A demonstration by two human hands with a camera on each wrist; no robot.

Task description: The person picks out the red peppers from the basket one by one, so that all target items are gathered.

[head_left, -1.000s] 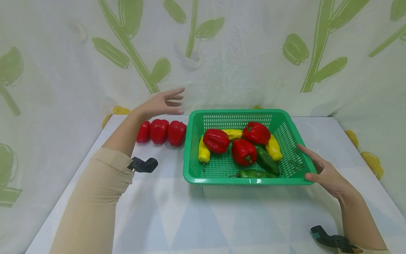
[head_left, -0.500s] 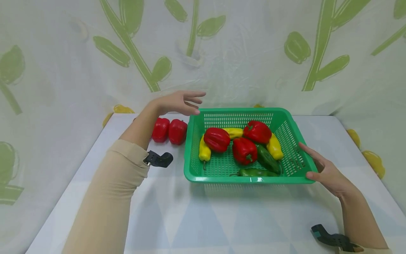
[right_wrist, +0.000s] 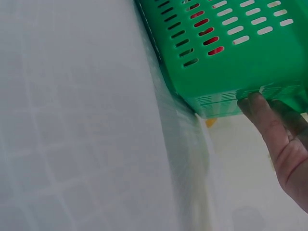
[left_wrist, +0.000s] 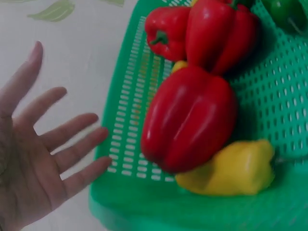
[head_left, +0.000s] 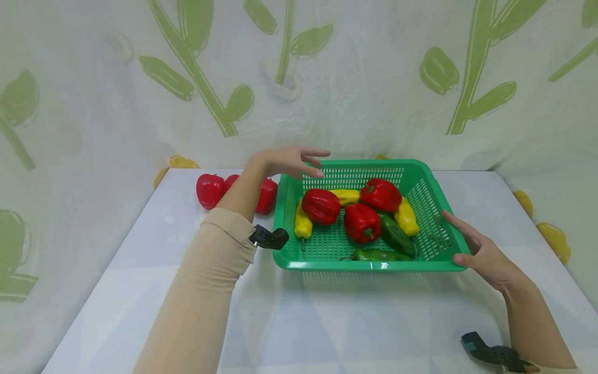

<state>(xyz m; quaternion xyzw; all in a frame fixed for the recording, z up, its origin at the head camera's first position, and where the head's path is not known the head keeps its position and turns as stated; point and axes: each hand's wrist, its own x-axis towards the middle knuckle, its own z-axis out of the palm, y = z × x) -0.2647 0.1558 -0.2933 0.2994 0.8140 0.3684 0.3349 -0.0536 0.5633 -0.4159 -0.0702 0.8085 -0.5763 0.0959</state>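
Note:
My left hand (head_left: 294, 162) hovers at the far left corner of a green plastic basket (head_left: 374, 266), its fingers spread and holding nothing; in the left wrist view the palm (left_wrist: 29, 168) shows bare beside the basket wall. My right hand (head_left: 481, 257) holds the basket's right end, thumb over the rim near the front corner. Its other fingers (right_wrist: 269, 122) lie against the outer wall in the right wrist view. Three red bell peppers (left_wrist: 190, 120) sit inside with yellow peppers (head_left: 406, 218) and green peppers (head_left: 394, 234).
Left of the basket, red bell peppers (head_left: 209, 191) stand in a row on the table, partly covered by my left forearm. A pale triangle-patterned cloth (head_left: 299, 322) covers the table. Behind it hangs a leaf-print sheet (head_left: 364, 104).
My left hand has moved right, from above the table's red bell peppers to the basket's far left corner. The leftmost pepper is uncovered again. My right hand stays on the basket.

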